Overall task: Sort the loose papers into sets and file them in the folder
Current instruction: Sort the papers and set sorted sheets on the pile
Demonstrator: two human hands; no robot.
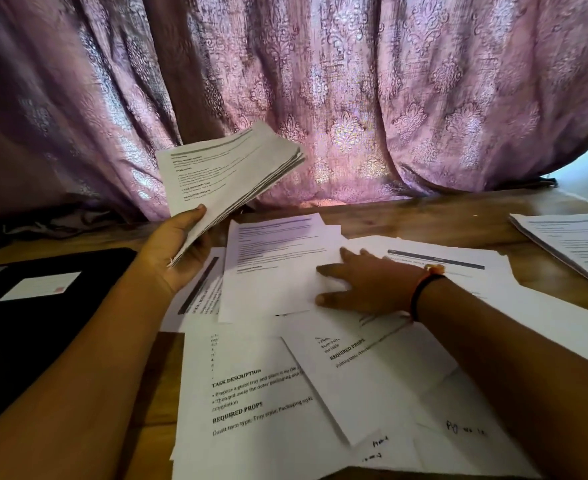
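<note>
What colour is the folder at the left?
The flat folder is black, with a white label; head view.

Brown wooden worktop [424, 220]: centre buried under loose white printed sheets [251, 393]. Bare strip at rear, btwn sheets & pink patterned curtain [354, 98], which walls off the back. Bare strip front-left, btwn sheets & flat black folder [43, 334]. Far right: stack of white printed papers [572, 244], small wood gap beside it. Air over rear-left taken by left grip [178, 251] w/ raised bundle of printed papers [226, 171]; right grip [361, 282] flat on centre sheets.

a home room: patterned pink curtain [354, 98] behind a wooden table [424, 216].
</note>
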